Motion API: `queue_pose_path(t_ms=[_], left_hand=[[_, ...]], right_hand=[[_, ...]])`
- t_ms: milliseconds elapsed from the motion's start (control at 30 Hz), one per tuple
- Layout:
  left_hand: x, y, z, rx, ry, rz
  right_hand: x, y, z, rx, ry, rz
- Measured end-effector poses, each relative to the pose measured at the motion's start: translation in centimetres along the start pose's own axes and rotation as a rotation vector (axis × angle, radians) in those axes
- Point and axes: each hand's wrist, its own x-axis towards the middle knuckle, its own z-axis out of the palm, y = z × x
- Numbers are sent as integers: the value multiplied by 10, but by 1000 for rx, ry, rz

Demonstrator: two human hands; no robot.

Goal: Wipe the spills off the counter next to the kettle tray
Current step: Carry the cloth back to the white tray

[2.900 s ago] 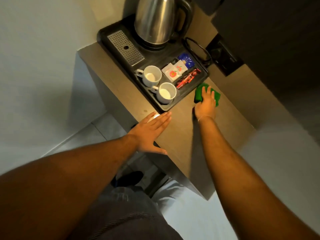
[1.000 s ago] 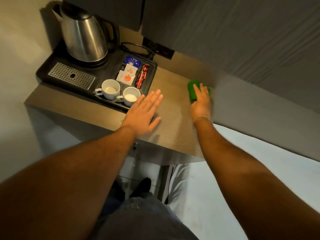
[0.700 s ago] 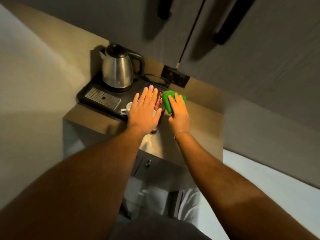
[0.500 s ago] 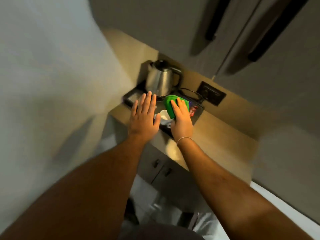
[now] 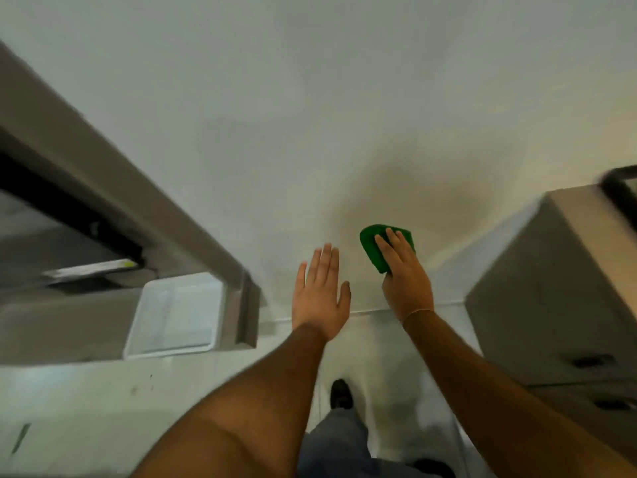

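Cloth [image 5: 374, 249], green and bunched, sits under my right hand [image 5: 406, 281]; my fingers [image 5: 389, 251] lie flat over it and my thumb seems tucked beneath, so I have hold of it, though how tightly I cannot tell. Hand and cloth are in the air in front of a pale wall [image 5: 310, 98], not on any surface. My left hand [image 5: 320, 298] is just beside, spread flat and empty, fingers together and thumb out.

Only a blurred corner of the worktop [image 5: 586, 215] shows at the far right, with a dark edge that may be the kettle tray [image 5: 620, 191]. I see no spills from here. A cabinet [image 5: 537, 322] with dark drawer pulls stands below it; a white tray [image 5: 175, 315] sits at the left.

To wipe well, I judge I should bring the cloth back to the worktop, press it flat, and sweep away from the tray's rim in overlapping strokes.
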Motion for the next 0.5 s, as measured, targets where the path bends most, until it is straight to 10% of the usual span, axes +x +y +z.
queue_pose_path(t_ms=[500], left_hand=[[-110, -352, 26, -92, -80, -470]], right_hand=[[-32, -260, 294, 104, -642, -53]])
